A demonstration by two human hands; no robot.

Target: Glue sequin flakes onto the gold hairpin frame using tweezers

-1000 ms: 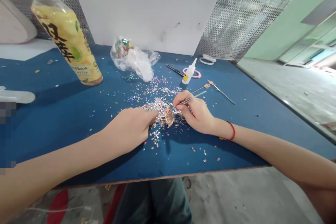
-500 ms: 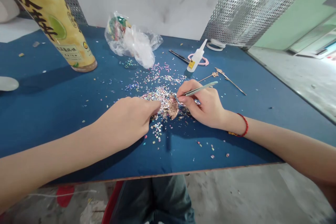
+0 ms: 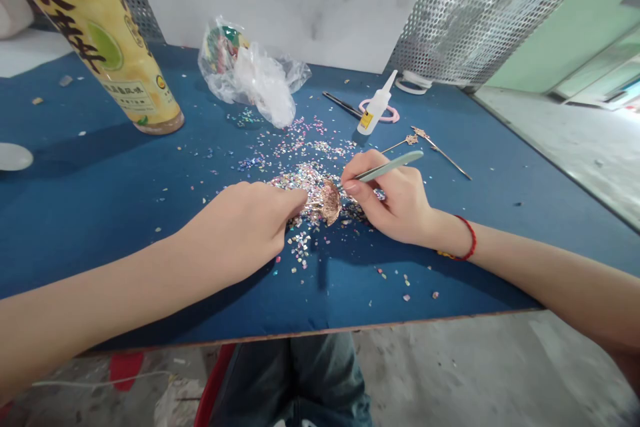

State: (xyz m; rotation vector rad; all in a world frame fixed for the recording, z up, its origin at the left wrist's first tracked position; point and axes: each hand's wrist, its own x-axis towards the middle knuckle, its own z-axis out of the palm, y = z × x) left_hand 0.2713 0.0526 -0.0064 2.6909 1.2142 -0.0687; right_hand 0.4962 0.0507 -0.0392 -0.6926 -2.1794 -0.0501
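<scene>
My left hand (image 3: 247, 230) is closed, pinching the stem of a small rose-gold shell-shaped ornament (image 3: 329, 201) that rests on the blue table (image 3: 100, 213). My right hand (image 3: 395, 203) grips pale green tweezers (image 3: 390, 165) like a pen, their tip down at the ornament's edge. Both hands sit over a heap of tiny iridescent chips (image 3: 300, 183) that spreads out across the tabletop around them.
A tall yellow drink bottle (image 3: 100, 40) stands at the back left. A crumpled plastic bag (image 3: 255, 83) lies behind the chips. A small glue bottle (image 3: 377, 110), black tweezers (image 3: 340, 105), a pink ring and two gold hairpins (image 3: 435, 147) lie to the back right. Perforated metal panels (image 3: 475, 7) wall the back.
The view has tipped down and closer over the second. My right hand has shifted slightly, raising the tweezers' back end; my left hand keeps its pinch on the ornament.
</scene>
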